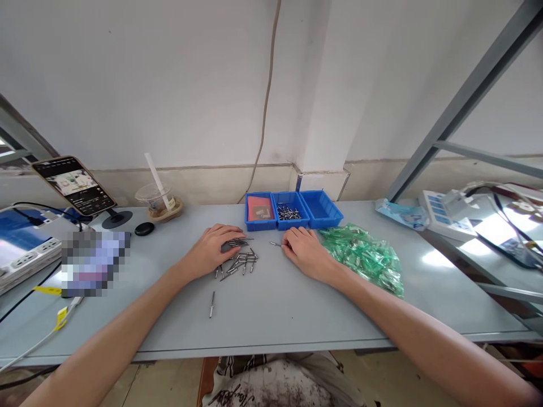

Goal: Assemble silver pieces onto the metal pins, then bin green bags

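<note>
My left hand [216,246] is curled around several slim metal pins [238,242] that look like blind rivets, with thumb and fingers on either side of them. More of these pins lie in a loose pile [244,261] just below and right of that hand. One single pin [212,304] rests apart, nearer the table's front edge. To the right, my right hand [306,251] is closed, its fingertips pinching one pin [275,243] whose end sticks out leftward. Part of the grip is hidden under the fingers.
Behind my hands stand three joined blue bins: one with a reddish packet [259,208], one with metal pins [289,213], and a right-hand bin [321,208]. Green plastic bags [367,254] lie beside my right forearm. A phone on a stand [76,186], cup [159,198] and power strip [29,260] stand left.
</note>
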Action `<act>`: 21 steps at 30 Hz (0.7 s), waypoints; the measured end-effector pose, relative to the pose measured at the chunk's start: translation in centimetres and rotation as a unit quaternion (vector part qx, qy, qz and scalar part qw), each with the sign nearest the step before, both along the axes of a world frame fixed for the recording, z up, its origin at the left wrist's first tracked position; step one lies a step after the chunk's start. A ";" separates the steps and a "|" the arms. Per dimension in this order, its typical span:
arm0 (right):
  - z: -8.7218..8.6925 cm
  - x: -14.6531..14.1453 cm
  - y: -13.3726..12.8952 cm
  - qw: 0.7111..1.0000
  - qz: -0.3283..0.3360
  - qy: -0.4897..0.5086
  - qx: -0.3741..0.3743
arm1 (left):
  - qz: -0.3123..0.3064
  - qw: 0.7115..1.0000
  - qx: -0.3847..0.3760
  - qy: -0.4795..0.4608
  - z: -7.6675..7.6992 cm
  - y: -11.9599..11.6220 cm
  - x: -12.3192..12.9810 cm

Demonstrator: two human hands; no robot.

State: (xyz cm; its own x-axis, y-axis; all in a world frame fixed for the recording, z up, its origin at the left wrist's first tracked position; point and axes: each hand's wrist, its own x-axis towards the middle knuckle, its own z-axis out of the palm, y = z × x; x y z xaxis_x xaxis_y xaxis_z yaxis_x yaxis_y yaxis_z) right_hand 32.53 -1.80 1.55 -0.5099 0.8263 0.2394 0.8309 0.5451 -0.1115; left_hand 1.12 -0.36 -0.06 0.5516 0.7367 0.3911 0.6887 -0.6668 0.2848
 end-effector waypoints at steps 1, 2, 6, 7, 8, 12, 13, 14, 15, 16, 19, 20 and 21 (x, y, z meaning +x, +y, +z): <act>0.0 0.0 0.0 1.000 -0.001 0.001 0.002 | -0.002 1.000 -0.003 0.003 0.0 0.0 0.0; 0.0 0.0 0.0 1.000 -0.001 0.002 0.004 | -0.003 1.000 -0.005 0.005 -0.1 0.0 0.0; -0.1 0.0 0.1 1.000 -0.004 -0.004 0.005 | -0.002 1.000 -0.011 0.012 0.0 -0.3 -0.2; 0.0 0.1 0.1 1.000 -0.004 -0.005 0.004 | 0.001 1.000 -0.014 0.015 0.1 -0.3 -0.3; 0.0 0.1 0.1 1.000 -0.005 -0.005 0.002 | 0.004 1.000 -0.018 0.018 0.2 -0.4 -0.4; 0.0 0.1 0.1 1.000 -0.007 -0.005 0.002 | 0.013 0.999 -0.029 0.027 0.5 -0.7 -0.5; 0.0 0.1 0.1 1.000 -0.008 -0.005 0.002 | 0.013 0.999 -0.029 0.028 0.5 -0.7 -0.5; 0.0 0.1 0.1 1.000 -0.008 -0.005 0.001 | 0.013 0.999 -0.029 0.029 0.6 -0.8 -0.4; 0.0 0.1 0.1 1.000 -0.008 -0.005 0.001 | 0.012 0.999 -0.029 0.029 0.6 -0.8 -0.4; 0.0 0.1 0.1 1.000 -0.007 -0.004 0.001 | 0.013 0.999 -0.030 0.030 0.6 -0.8 -0.3; 0.0 0.1 0.1 1.000 -0.006 -0.002 0.001 | 0.015 0.999 -0.036 0.028 0.6 -0.7 -0.2; 0.0 0.1 0.1 1.000 -0.006 -0.002 0.000 | 0.015 0.999 -0.038 0.026 0.6 -0.7 -0.2; 0.0 0.1 0.0 1.000 -0.006 -0.003 0.000 | 0.015 0.999 -0.038 0.025 0.5 -0.6 -0.2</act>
